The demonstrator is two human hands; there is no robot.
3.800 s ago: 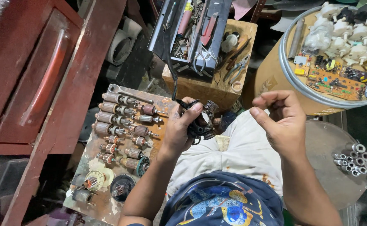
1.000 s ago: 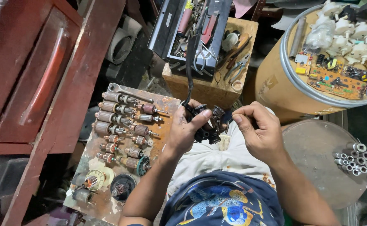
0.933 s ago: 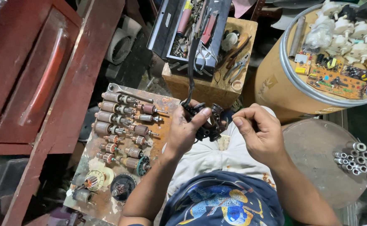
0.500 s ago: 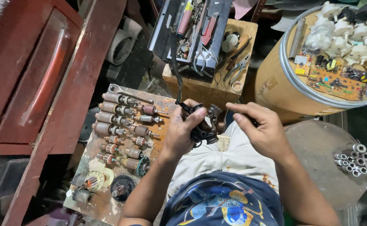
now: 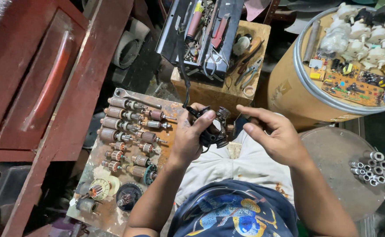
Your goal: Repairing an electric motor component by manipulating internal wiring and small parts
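A: How much room do the hands have?

B: Little. They work over the lap, hemmed in by the rusty board (image 5: pixel 113 210) on the person's left, the wooden box (image 5: pixel 210 90) ahead and the cardboard drum (image 5: pixel 289 94) ahead to the right. A round metal lid (image 5: pixel 333 175) lies by the right arm, with a cluster of small steel sleeves (image 5: pixel 372 169) near its far edge. The only open room is the strip of lap between the board and the lid.

A: And the thing being held?

B: A small dark motor (image 5: pixel 216 129), held above the knees, just off the board's right edge. It looks black and greasy, with a rounded metal end turned up toward the box. A black cord (image 5: pixel 182 74) runs from it up over the tool tray (image 5: pixel 201 35) that sits on the box.

A: The left hand (image 5: pixel 190 140)?

B: Its grip is clamped on the motor, thumb over the top, fingers wrapped beneath.

A: The right hand (image 5: pixel 276 138)?

B: Fingers apart and half curled, fingertips just beside the motor's right end. I cannot tell whether they touch it.

A: What's on the board?

B: Rows of copper-wound armatures (image 5: pixel 126 127), lying side by side.
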